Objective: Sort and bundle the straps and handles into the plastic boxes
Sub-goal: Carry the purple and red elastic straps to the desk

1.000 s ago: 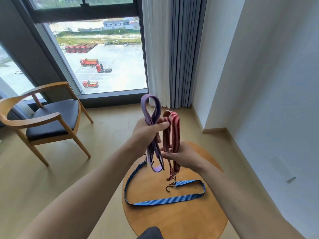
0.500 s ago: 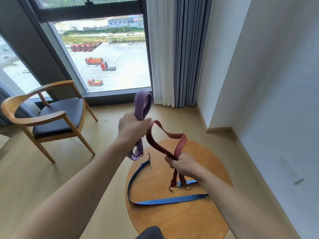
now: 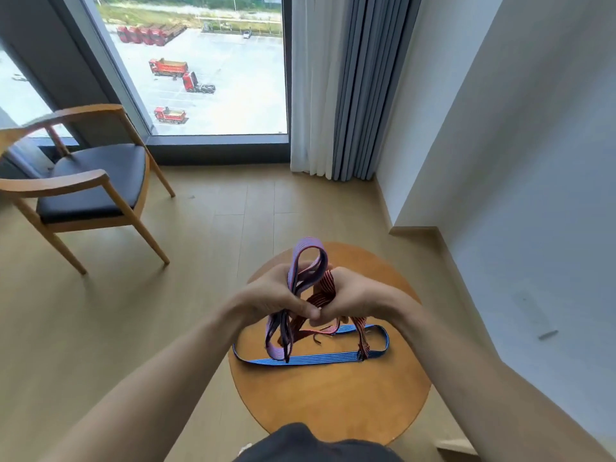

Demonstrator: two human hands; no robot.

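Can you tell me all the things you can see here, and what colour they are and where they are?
purple strap: 1, purple, folded in a loop, held in the left hand
red strap: 1, red with dark stripes, bunched between both hands, ends hanging down
blue strap: 1, blue, lying in a long loop on the table
table: 1, round, brown wood, under the hands
chair: 1, wooden frame with dark seat, on the floor at left
curtains: white and grey, by the window
window: 1, big, showing red trucks outside
plastic boxes: none in view
left hand: 1, closed on the purple strap
right hand: 1, closed on the red strap
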